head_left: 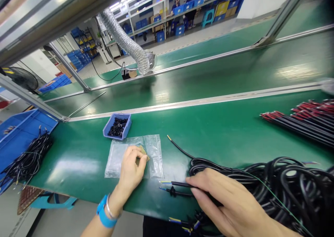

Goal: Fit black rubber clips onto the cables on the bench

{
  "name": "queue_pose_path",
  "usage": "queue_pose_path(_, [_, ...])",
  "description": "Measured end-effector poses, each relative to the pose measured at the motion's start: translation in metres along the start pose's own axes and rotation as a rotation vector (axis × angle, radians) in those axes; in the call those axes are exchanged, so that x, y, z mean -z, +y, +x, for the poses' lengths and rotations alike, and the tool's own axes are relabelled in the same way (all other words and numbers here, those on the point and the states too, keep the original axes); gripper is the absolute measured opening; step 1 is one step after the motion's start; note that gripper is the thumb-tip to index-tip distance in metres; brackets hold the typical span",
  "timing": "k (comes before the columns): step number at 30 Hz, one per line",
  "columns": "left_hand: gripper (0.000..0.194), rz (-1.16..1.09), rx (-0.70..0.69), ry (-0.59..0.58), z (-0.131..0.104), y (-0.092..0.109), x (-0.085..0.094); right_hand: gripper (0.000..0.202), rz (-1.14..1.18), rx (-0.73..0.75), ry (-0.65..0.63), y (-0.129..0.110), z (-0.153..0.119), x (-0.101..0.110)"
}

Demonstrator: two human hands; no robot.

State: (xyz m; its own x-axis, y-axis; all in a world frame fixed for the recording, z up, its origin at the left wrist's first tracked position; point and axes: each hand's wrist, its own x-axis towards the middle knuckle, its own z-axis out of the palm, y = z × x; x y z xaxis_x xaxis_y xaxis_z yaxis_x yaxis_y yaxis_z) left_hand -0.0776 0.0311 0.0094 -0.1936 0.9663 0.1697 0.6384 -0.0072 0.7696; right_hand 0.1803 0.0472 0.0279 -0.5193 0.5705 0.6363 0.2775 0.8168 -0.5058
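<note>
Over a clear plastic bag point(114, 160) on the green bench, my left hand point(133, 165) has its thumb and fingers pinched together. Small yellowish-brown pieces point(144, 153) show at its fingertips; their kind is too small to make out, and what lies between the fingers is hidden. My right hand point(221, 195) grips a black cable point(180, 184) near its end, where bare blue and yellow wires point left toward the bag. Just below is another cable end with a black grommet-like piece point(172, 191) on it. More cable ends with such pieces lie nearer the bench edge.
A blue bin point(117, 126) of small black parts stands behind the bag. Coiled black cables point(281, 178) pile up at right, with red-tipped cables point(302, 122) beyond. At far left, a blue tray point(21, 136) carries more cables. A silver duct point(127, 39) hangs over the back.
</note>
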Motion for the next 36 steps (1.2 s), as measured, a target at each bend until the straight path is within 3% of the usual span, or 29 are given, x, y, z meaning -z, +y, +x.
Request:
queue_pose_path(2, [0.028, -0.161, 0.083, 0.009, -0.012, 0.015, -0.009, 0.016, 0.003, 0.010, 0.043, -0.001, 0.001, 0.001])
queue_pose_path(7, [0.033, -0.982, 0.480, 0.037, -0.040, 0.056, -0.030, 0.013, -0.018, 0.013, 0.133, 0.000, 0.001, -0.002])
queue_pose_path(9, [0.034, -1.091, 0.516, 0.069, -0.044, 0.065, -0.035, 0.013, -0.023, 0.013, 0.126, 0.000, 0.001, -0.004])
queue_pose_path(18, [0.032, -1.090, 0.467, 0.065, -0.053, 0.059, -0.032, 0.012, -0.075, 0.042, 0.131, 0.001, -0.001, -0.004])
queue_pose_path(23, [0.035, -1.058, 0.352, -0.050, -0.059, 0.052, -0.035, 0.017, -0.035, 0.110, 0.066, 0.001, 0.001, -0.001])
queue_pose_path(29, [0.048, -1.101, 0.418, -0.047, -0.058, 0.053, -0.047, 0.015, -0.087, 0.131, 0.034, -0.001, 0.001, 0.001])
queue_pose_path(33, [0.030, -1.036, 0.247, -0.018, -0.057, 0.052, -0.053, 0.015, -0.047, 0.106, -0.013, -0.002, -0.002, 0.003])
queue_pose_path(36, [0.030, -0.899, 0.164, -0.026, -0.056, 0.054, -0.049, 0.017, 0.020, 0.069, -0.080, -0.002, -0.003, 0.006])
